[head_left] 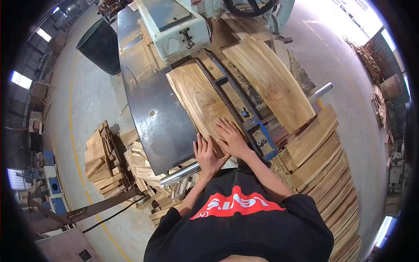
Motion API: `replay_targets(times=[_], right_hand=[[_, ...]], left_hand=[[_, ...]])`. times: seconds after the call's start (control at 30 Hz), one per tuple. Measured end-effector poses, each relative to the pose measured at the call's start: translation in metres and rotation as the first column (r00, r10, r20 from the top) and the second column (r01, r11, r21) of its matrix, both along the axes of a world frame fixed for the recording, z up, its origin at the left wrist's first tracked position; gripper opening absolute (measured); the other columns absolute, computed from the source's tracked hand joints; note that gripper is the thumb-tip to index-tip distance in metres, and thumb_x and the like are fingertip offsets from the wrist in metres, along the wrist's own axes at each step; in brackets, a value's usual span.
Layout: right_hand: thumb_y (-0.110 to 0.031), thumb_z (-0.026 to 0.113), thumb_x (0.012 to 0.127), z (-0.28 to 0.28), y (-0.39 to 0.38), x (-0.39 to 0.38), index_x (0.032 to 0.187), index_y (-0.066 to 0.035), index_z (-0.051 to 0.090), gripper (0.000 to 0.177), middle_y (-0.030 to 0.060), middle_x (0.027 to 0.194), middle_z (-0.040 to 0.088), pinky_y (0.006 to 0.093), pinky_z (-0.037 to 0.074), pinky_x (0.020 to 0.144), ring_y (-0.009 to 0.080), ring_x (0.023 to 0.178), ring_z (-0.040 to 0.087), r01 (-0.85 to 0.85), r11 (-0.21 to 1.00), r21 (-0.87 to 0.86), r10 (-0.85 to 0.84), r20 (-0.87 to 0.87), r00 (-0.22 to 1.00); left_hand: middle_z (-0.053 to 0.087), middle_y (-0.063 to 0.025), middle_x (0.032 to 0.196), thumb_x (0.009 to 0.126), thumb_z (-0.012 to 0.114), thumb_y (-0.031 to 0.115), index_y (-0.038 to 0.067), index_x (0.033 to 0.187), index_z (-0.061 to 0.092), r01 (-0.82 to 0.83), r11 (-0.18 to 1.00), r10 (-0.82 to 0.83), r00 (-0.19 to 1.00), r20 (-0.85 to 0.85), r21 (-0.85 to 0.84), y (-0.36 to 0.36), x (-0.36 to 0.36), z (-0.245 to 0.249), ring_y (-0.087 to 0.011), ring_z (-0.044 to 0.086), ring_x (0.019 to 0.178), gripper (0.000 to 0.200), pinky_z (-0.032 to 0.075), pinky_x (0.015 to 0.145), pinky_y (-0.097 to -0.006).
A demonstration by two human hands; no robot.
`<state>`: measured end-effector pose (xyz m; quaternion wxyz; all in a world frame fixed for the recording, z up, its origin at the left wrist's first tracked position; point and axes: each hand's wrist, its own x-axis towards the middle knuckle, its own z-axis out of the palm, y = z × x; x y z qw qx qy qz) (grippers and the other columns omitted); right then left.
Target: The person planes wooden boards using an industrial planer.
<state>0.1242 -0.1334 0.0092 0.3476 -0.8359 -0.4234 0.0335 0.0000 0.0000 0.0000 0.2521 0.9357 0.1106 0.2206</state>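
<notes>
A wooden board (198, 96) lies flat on the dark metal machine table (150, 113), its long side along a blue-edged metal fence (231, 98). The board's far end passes beneath the pale green machine housing (181, 37). My left hand (208, 158) rests at the board's near left corner, fingers stretched forward and thumb toward the other hand. Flat on the board's near end, close to the fence, is my right hand (231, 139) with its fingers extended. Neither hand is wrapped around anything. Any blade is hidden by the housing.
Beyond the fence lies another wide board (270, 83). Stacked planks (327, 174) stand at my right. Offcuts (104, 161) are piled at floor level on the left. A metal roller (179, 174) crosses the table's near edge. A dark bin (99, 46) stands far left.
</notes>
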Motion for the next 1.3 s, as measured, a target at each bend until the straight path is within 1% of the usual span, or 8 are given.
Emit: replay_targets(times=[0.37, 0.73, 0.97, 1.07, 1.17, 1.2, 1.27, 1.3], right_hand=[[-0.021, 0.069, 0.099, -0.007, 0.073, 0.056, 0.141, -0.006, 0.067, 0.045, 0.0178, 0.154, 0.06, 0.0486, 0.038, 0.126, 0.0361, 0.149, 0.051, 0.147, 0.975, 0.168, -0.166, 0.105, 0.981], [-0.019, 0.07, 0.096, -0.018, 0.159, 0.137, 0.128, -0.006, 0.073, 0.035, 0.0169, 0.146, 0.067, 0.0474, 0.04, 0.122, 0.0359, 0.143, 0.055, 0.238, 0.932, 0.272, -0.261, 0.049, 0.964], [-0.024, 0.075, 0.089, -0.027, 0.187, 0.177, 0.131, -0.005, 0.072, 0.046, 0.0157, 0.147, 0.066, 0.046, 0.041, 0.123, 0.0351, 0.145, 0.053, 0.18, 0.937, 0.3, -0.21, 0.071, 0.975], [-0.028, 0.077, 0.088, -0.025, 0.193, 0.199, 0.128, -0.005, 0.074, 0.046, 0.0166, 0.137, 0.072, 0.0449, 0.049, 0.115, 0.0352, 0.137, 0.062, 0.074, 0.942, 0.328, -0.1, 0.063, 0.993], [-0.031, 0.077, 0.09, 0.019, 0.172, 0.2, 0.124, -0.004, 0.076, 0.044, 0.0175, 0.123, 0.077, 0.0451, 0.056, 0.104, 0.0352, 0.12, 0.072, 0.003, 0.995, 0.098, 0.013, -0.164, 0.986], [-0.029, 0.08, 0.088, 0.029, 0.155, 0.187, 0.12, -0.004, 0.077, 0.041, 0.018, 0.111, 0.08, 0.0469, 0.059, 0.094, 0.0353, 0.104, 0.077, 0.048, 0.954, 0.296, -0.015, -0.115, 0.993], [-0.027, 0.083, 0.087, 0.052, 0.101, 0.154, 0.12, -0.005, 0.077, 0.04, 0.0164, 0.114, 0.079, 0.0468, 0.058, 0.096, 0.0354, 0.108, 0.075, 0.181, 0.844, 0.505, -0.072, -0.228, 0.971], [-0.027, 0.085, 0.085, 0.059, 0.067, 0.144, 0.119, -0.006, 0.077, 0.04, 0.0157, 0.115, 0.078, 0.0459, 0.058, 0.097, 0.0346, 0.111, 0.073, 0.249, 0.849, 0.467, -0.239, -0.082, 0.968]], left_hand=[[0.049, -0.0414, 0.153, 0.066, 0.097, 0.043, -0.012, 0.147, 0.054, 0.063, 0.998, -0.063, 0.995, 0.072, 0.005, 0.06, 0.058, 0.007, -0.0551, 0.034, 0.155, 0.107, 0.039, 0.122, -0.0564], [0.053, -0.0402, 0.149, 0.071, 0.095, 0.048, -0.013, 0.147, 0.053, 0.041, 0.998, -0.043, 0.999, 0.033, 0.053, 0.127, 0.135, 0.015, -0.0542, 0.035, 0.155, 0.106, 0.041, 0.121, -0.0543], [0.049, -0.0369, 0.155, 0.071, 0.097, 0.049, -0.009, 0.149, 0.053, -0.063, 0.998, 0.057, 0.987, 0.147, 0.032, 0.151, 0.157, -0.012, -0.0532, 0.035, 0.155, 0.107, 0.037, 0.124, -0.0562], [0.045, -0.0353, 0.159, 0.071, 0.097, 0.053, -0.008, 0.153, 0.047, -0.126, 0.992, 0.125, 0.98, 0.157, -0.002, 0.149, 0.155, -0.01, -0.0505, 0.033, 0.156, 0.114, 0.034, 0.126, -0.0555], [0.042, -0.0349, 0.162, 0.074, 0.096, 0.052, -0.008, 0.155, 0.045, -0.121, 0.992, 0.127, 0.978, 0.166, -0.045, 0.143, 0.14, -0.012, -0.0494, 0.03, 0.158, 0.113, 0.032, 0.127, -0.0547], [0.04, -0.0352, 0.163, 0.078, 0.094, 0.05, -0.01, 0.156, 0.043, -0.12, 0.992, 0.124, 0.988, 0.088, -0.045, 0.133, 0.128, -0.01, -0.0496, 0.028, 0.159, 0.111, 0.029, 0.128, -0.0541], [0.039, -0.0356, 0.164, 0.081, 0.092, 0.048, -0.013, 0.157, 0.038, -0.064, 0.998, 0.064, 0.998, 0.021, -0.01, 0.111, 0.101, -0.006, -0.0502, 0.025, 0.16, 0.111, 0.027, 0.13, -0.054], [0.039, -0.0357, 0.164, 0.082, 0.091, 0.048, -0.014, 0.158, 0.037, -0.036, 0.999, 0.036, 0.999, -0.005, 0.018, 0.101, 0.091, -0.006, -0.0505, 0.025, 0.159, 0.112, 0.026, 0.13, -0.0541]])
